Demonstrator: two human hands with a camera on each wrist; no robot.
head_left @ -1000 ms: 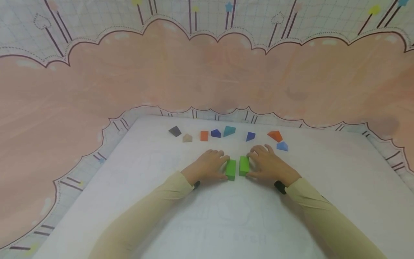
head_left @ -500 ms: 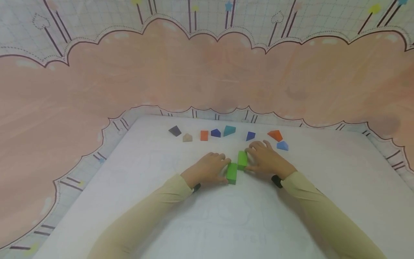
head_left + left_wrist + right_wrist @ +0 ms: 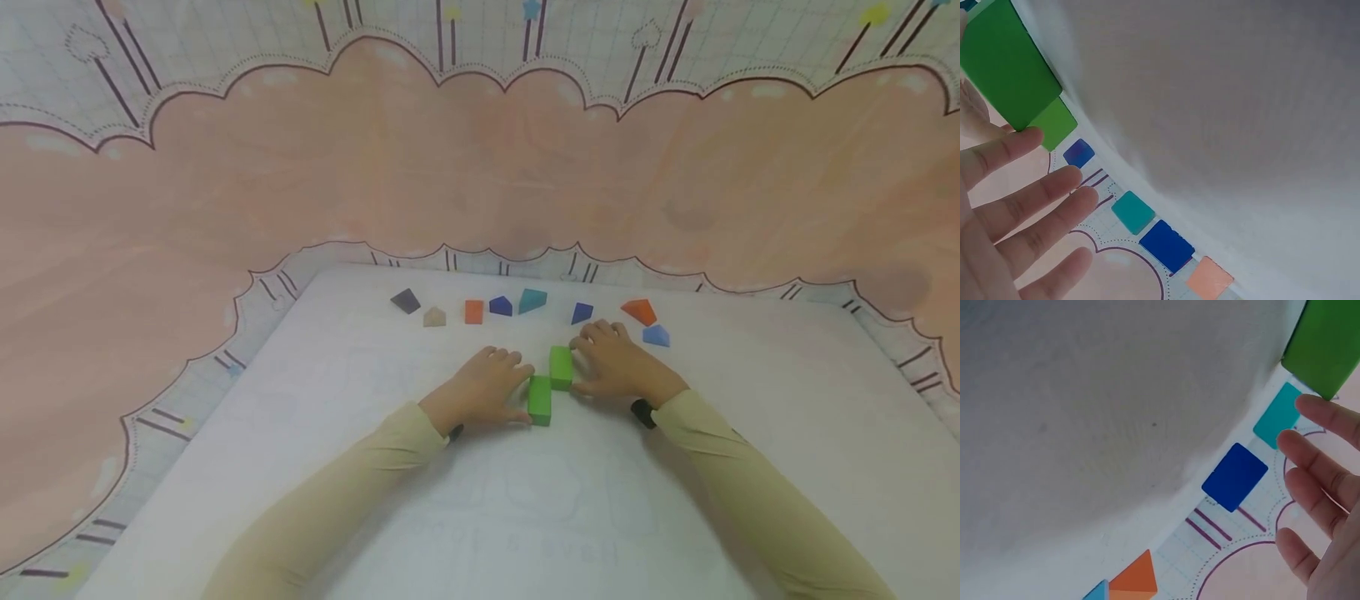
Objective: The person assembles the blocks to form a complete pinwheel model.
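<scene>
My left hand [image 3: 483,387] pinches a green block [image 3: 539,402] by its two ends, thumb at the near end and index finger at the far one. To the right and farther off, my right hand [image 3: 622,362] holds a second green block [image 3: 561,367] the same way. The two blocks lie offset, the near end of the right one beside the far end of the left one. In the left wrist view the held green block [image 3: 1010,65] overlaps the other. The remaining left fingers [image 3: 1050,225] are spread; the right wrist view catches only a corner of its green block [image 3: 1322,347].
Behind the hands runs a loose row of small blocks on the white table [image 3: 360,533]: grey [image 3: 406,301], beige [image 3: 434,317], orange [image 3: 474,312], dark blue [image 3: 501,306], teal [image 3: 532,301], another blue [image 3: 582,312], orange-red [image 3: 640,312] and light blue [image 3: 656,335]. A patterned cloth [image 3: 480,167] hangs beyond.
The right hand has slid its green block away and slightly left. The left hand has shifted its block slightly right and nearer. The side-by-side gap between the blocks has closed into an offset.
</scene>
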